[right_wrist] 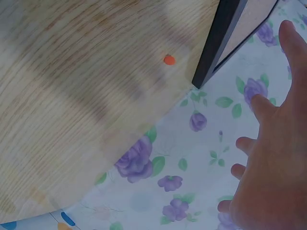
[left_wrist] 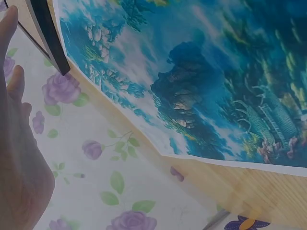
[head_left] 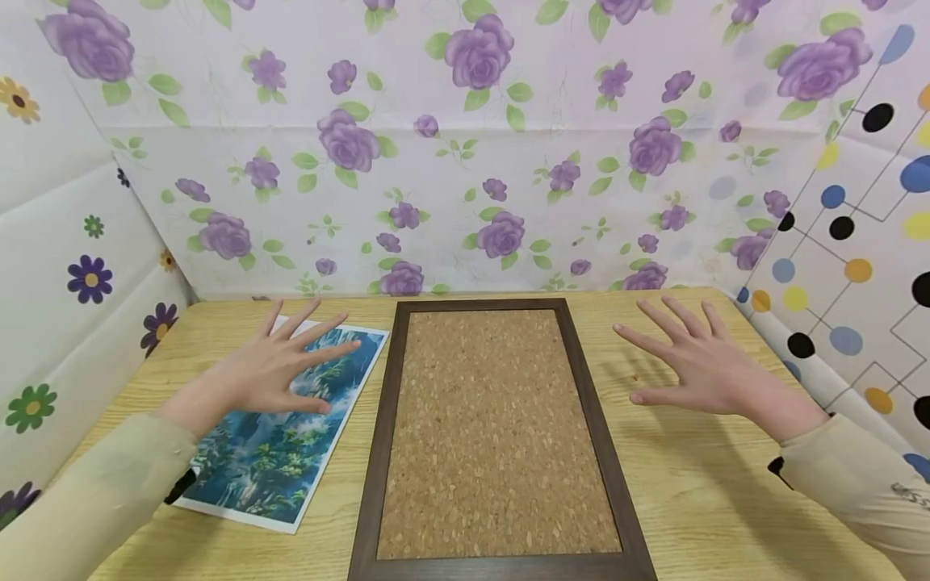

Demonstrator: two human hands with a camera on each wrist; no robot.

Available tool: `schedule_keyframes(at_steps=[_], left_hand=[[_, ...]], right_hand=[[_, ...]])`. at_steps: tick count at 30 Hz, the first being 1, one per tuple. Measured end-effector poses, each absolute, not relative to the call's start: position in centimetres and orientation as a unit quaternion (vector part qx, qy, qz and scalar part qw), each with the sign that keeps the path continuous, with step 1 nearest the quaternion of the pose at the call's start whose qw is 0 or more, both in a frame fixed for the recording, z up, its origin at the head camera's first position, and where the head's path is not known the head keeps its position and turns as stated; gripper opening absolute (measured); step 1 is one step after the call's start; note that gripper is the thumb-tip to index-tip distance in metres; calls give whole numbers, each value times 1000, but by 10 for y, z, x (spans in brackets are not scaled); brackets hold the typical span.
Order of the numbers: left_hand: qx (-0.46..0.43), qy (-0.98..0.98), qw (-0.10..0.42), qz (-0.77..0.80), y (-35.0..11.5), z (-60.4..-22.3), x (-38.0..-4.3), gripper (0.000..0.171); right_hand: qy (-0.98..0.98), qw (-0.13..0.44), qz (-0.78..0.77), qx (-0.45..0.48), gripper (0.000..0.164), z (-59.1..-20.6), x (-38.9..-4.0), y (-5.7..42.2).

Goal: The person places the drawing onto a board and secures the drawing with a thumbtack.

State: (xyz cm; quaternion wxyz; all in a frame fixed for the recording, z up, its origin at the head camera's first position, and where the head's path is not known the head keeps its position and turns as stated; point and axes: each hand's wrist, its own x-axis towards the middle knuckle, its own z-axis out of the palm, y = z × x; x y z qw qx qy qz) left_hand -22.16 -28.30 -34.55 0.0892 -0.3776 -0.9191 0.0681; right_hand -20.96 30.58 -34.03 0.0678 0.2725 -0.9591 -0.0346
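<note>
In the head view my left hand [head_left: 272, 367] is held with fingers spread above a glossy picture print [head_left: 276, 460] of blue-green mountains and mist; it holds nothing. My right hand [head_left: 701, 367], fingers also spread, hovers over bare wood at the right and grips nothing. Between the hands lies a corkboard [head_left: 494, 436] in a dark brown frame [head_left: 378, 468]. The print's white border [left_wrist: 211, 162] shows in the left wrist view, with part of the left hand [left_wrist: 24, 163] at the edge. In the right wrist view the right hand [right_wrist: 273, 163] appears beside the frame's dark corner [right_wrist: 206, 67].
A light wood table [head_left: 676, 484] carries everything. A small orange bit [right_wrist: 169, 60] sits on it, right of the frame. Cloth with purple roses [head_left: 479, 52] hangs at the back; a daisy-patterned sheet [head_left: 65, 226] stands left, a dotted one [head_left: 857, 242] right.
</note>
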Motion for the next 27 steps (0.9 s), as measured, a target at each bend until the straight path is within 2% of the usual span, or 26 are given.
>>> schedule_keyframes(at_steps=[7, 19, 27], left_hand=[[-359, -928, 78, 70, -286, -345, -221, 88], [-344, -931, 111, 56, -303, -346, -218, 89], [-317, -942, 103, 40, -314, -344, -211, 94]], right_hand=[[-961, 68, -26, 268, 86, -343, -212, 308], [-956, 85, -22, 279, 80, -347, -216, 310], [-942, 129, -12, 311, 79, -350, -219, 313]])
